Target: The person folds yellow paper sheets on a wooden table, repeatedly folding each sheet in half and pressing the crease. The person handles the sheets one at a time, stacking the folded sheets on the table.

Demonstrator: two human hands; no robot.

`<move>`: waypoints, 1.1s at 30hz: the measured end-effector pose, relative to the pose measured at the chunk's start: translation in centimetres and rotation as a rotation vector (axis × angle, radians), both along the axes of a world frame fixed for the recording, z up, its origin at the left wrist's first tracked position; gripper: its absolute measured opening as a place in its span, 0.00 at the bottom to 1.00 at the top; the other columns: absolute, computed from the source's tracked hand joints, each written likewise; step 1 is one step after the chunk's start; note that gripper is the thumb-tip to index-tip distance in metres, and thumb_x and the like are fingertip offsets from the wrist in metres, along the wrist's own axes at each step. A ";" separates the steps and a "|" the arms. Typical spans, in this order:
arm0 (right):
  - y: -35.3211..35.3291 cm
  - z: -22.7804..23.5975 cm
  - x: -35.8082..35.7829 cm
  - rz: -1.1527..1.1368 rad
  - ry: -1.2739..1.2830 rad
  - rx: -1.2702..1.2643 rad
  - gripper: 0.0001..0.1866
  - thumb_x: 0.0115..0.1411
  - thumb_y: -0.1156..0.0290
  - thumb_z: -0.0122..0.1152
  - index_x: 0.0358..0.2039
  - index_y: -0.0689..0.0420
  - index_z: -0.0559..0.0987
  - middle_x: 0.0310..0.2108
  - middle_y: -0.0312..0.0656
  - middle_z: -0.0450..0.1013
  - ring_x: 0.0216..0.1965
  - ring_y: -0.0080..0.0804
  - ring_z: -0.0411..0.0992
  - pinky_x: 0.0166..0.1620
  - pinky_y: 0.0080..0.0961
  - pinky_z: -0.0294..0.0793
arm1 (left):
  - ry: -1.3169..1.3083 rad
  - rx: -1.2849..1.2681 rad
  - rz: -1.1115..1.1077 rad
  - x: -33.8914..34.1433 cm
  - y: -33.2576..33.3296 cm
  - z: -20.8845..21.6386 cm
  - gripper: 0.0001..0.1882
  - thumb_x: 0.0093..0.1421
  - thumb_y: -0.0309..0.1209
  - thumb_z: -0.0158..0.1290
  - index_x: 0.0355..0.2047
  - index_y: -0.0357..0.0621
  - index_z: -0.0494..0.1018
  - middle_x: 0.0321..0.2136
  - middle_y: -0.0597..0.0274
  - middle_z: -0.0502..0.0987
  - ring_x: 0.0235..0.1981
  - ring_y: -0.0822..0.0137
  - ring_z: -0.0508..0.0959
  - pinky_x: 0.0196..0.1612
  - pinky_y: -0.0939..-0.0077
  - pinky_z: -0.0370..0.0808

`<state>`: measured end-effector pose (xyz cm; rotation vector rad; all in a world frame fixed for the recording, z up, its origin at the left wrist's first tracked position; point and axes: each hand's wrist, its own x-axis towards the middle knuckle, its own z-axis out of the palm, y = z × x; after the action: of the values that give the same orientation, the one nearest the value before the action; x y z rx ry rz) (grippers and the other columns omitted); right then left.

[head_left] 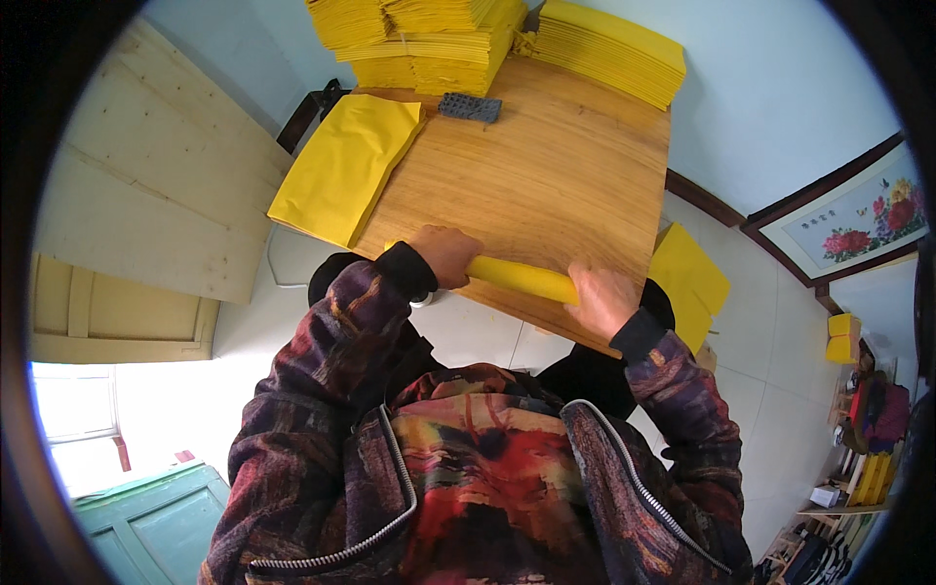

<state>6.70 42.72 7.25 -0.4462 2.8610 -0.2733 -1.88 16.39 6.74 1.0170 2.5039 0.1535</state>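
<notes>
From the head camera, looking down: a yellow roll (525, 280) lies along the near edge of a wooden desk (546, 166). The left hand (448, 255) and right hand (603, 295) are spaced apart along it, fingers curled closed around it, probably to keep it straight and steady; some fingertips are hidden. At the desk's left lies a flat yellow pile (346, 171), seemingly within easy reach. A dark grey block (470, 107) sits near tall yellow stacks (429, 63) at the back, apparently set out of the hands' way.
</notes>
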 end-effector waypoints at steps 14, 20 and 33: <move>0.1 -0.3 0.4 -0.030 0.430 -0.023 0.15 0.49 0.70 0.69 0.29 0.57 0.69 0.27 0.50 0.75 0.29 0.51 0.76 0.31 0.42 0.75 | 0.738 0.308 0.078 3.2 -1.6 1.7 0.21 0.47 0.28 0.60 0.44 0.46 0.71 0.40 0.59 0.75 0.49 0.56 0.72 0.54 0.54 0.64; -1.0 -0.9 0.0 -0.245 0.268 -0.278 0.19 0.48 0.65 0.70 0.33 0.60 0.71 0.29 0.56 0.75 0.33 0.57 0.74 0.33 0.44 0.73 | 0.136 0.700 0.150 7.6 -1.6 0.1 0.20 0.51 0.32 0.64 0.44 0.43 0.74 0.39 0.54 0.77 0.42 0.54 0.77 0.42 0.62 0.75; -4.7 -1.4 -1.9 0.037 -0.053 -0.927 0.43 0.54 0.67 0.67 0.65 0.52 0.53 0.51 0.53 0.70 0.52 0.52 0.71 0.52 0.39 0.73 | -0.776 1.456 0.307 3.9 5.2 5.0 0.17 0.54 0.31 0.65 0.42 0.39 0.75 0.34 0.65 0.78 0.38 0.71 0.77 0.43 0.75 0.74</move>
<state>4.81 38.05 5.85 -0.6147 2.4962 -1.5779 2.00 21.60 11.70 0.6731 1.5110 2.1557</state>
